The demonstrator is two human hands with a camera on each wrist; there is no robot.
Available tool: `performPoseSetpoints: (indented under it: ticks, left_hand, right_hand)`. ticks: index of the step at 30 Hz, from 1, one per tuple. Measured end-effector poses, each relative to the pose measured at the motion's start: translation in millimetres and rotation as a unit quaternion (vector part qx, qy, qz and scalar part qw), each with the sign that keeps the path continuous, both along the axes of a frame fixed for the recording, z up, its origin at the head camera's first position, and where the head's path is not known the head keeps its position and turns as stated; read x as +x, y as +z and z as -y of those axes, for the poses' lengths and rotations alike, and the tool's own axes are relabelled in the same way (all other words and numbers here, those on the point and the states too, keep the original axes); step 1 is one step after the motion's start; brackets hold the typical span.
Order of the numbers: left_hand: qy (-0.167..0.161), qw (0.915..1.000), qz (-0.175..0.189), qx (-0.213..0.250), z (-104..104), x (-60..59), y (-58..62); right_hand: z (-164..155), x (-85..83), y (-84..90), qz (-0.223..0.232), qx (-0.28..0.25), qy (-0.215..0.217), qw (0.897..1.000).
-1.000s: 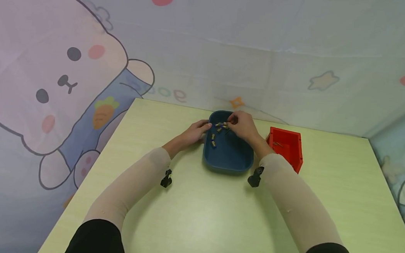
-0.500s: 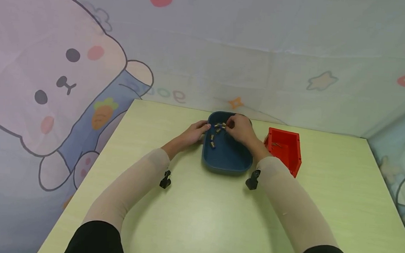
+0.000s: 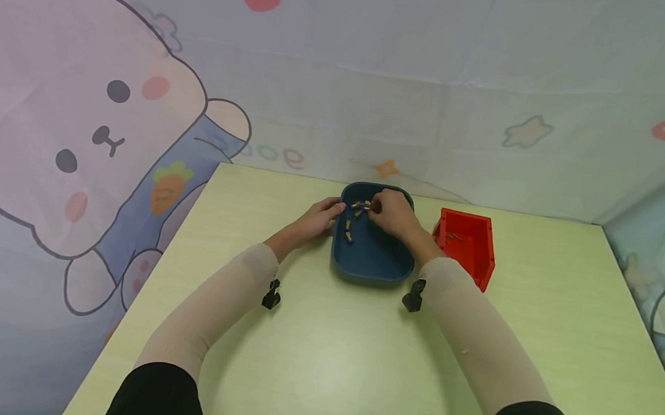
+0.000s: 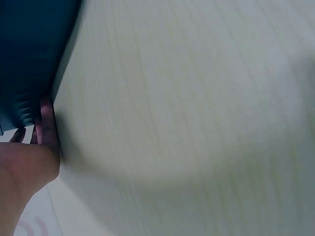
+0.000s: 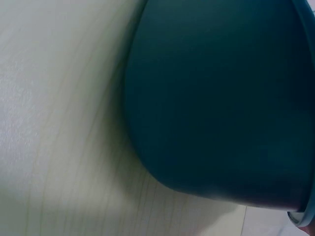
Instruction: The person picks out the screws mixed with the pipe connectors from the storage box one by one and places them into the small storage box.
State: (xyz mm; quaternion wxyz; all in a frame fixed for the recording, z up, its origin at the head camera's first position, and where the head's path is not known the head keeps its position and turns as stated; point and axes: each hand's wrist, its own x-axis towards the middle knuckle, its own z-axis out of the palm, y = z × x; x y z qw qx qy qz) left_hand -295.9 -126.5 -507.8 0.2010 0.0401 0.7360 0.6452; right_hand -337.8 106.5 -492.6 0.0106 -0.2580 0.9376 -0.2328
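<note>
A dark blue tray (image 3: pixel 383 261) lies at the far middle of the pale green table (image 3: pixel 323 353), with several small brass and blue pieces (image 3: pixel 349 232) in its far left part. My left hand (image 3: pixel 319 217) holds the tray's left rim, thumb on top; in the left wrist view its fingers (image 4: pixel 45 124) lie against the tray's outer wall (image 4: pixel 29 59). My right hand (image 3: pixel 390 213) reaches into the tray's far end, its curled fingers pinching one of the small pieces (image 3: pixel 361 205). The right wrist view shows only the tray's rounded wall (image 5: pixel 221 98).
A red open-fronted bin (image 3: pixel 467 244) stands just right of the tray, with a few thin parts inside. A cloth backdrop with a cartoon rabbit hangs behind the table. Bare tabletop stretches between my forearms toward the near edge.
My right hand has shifted slightly left over the pieces in the tray. The left hand stays on the rim.
</note>
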Motion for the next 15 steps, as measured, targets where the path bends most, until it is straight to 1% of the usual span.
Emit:
performPoseSetpoints:
  ticks: [3, 9, 15]
  left_hand:
    - [0.001, 1.0000, -0.001, 0.002, 0.6, 0.0, 0.9]
    - [0.000, 1.0000, 0.002, 0.002, 1.3, -0.2, 0.8]
    - [-0.002, 1.0000, 0.004, -0.001, 0.8, -0.1, 0.4]
  right_hand:
    - [1.2, -0.8, 0.0, -0.002, 0.018, 0.005, 1.000]
    - [2.8, -1.0, -0.1, 0.011, 0.055, 0.017, 0.998]
    - [2.8, -1.6, -3.4, 0.015, 0.062, 0.024, 0.998]
